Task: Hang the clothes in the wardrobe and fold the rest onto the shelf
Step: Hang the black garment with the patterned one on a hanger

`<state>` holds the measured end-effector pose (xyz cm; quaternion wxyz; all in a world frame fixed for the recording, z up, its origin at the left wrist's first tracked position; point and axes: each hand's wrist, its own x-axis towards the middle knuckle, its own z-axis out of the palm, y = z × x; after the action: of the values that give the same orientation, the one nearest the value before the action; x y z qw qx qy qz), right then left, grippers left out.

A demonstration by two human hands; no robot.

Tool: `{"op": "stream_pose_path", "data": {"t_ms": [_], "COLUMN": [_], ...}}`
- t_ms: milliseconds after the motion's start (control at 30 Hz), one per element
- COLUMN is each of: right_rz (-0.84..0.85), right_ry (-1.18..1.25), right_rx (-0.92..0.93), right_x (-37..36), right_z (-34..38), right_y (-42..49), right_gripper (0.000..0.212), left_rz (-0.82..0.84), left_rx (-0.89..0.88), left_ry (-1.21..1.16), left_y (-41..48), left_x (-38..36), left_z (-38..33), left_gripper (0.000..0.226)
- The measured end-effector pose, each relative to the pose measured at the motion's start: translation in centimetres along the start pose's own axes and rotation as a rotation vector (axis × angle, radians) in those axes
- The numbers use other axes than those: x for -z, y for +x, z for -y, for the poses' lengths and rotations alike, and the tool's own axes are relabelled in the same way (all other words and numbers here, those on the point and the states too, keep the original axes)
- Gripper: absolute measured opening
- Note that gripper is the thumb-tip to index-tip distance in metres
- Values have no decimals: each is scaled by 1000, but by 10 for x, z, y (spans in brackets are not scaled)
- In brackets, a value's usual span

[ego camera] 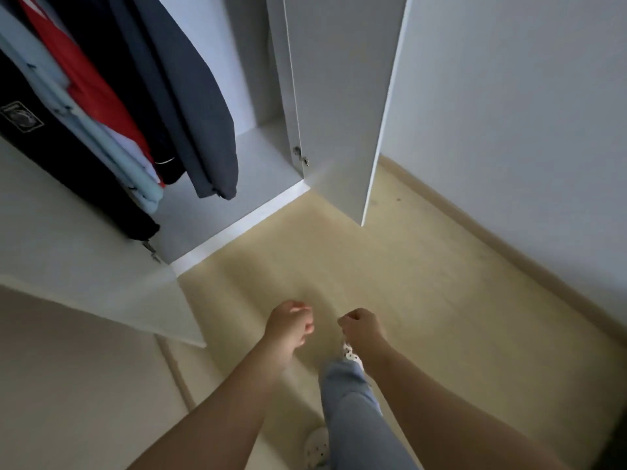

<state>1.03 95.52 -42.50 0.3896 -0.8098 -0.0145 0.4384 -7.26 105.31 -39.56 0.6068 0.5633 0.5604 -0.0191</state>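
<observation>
The fingers (307, 328) of the left hand (290, 325) are curled in toward the palm and pinch nothing. The right hand (363, 329), just beside it and apart from it, is balled into a fist, knuckles up, with nothing showing in its grip. Both bare forearms reach forward from the bottom edge.

Directly under the right wrist a spotted slipper (351, 355) pokes out from a light blue jeans leg (353, 412); a second spotted slipper (317, 447) sits nearer the body, below the left forearm. All of this is over a pale beige floor (424, 266).

Ahead of the fingers and to their left stands the open white wardrobe (237, 201). Its right door (342, 96) swings out straight ahead of the hands, and its left door (84, 266) opens just left of the left hand.

The clothes hang inside, well beyond the fingers and to the upper left, touched by neither hand. From right to left they are a dark grey garment (203, 123), a navy one (135, 96), a red one (95, 89), a light blue one (101, 137) and a black one (74, 171) with a small patch. Their hems hang clear of the wardrobe's base panel.

To the far right of the fingers a white wall (509, 113) meets the floor along a beige skirting board (492, 239).
</observation>
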Motion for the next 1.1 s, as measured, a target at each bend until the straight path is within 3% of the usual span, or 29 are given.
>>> {"op": "stream_pose_path", "data": {"t_ms": [267,433,900,1100], "right_rz": [-125,-252,-595,-687], "right_ry": [181,293,641,827], "right_rx": [-102,-159,-421,-498], "right_x": [52,104,246,273], "right_z": [-126,-211,-512,-574], "right_y": [-87,-136,-338,-371], "right_gripper": [7,14,13,9], "left_rz": [198,282,630,730], "left_rx": [-1,-66,-102,-119], "left_ry": [152,284,625,782], "left_y": [-89,-145,-377,-420], "left_x": [-83,-158,-379,-438], "left_z": [71,113,294,320], "left_gripper": [16,17,21,24]}}
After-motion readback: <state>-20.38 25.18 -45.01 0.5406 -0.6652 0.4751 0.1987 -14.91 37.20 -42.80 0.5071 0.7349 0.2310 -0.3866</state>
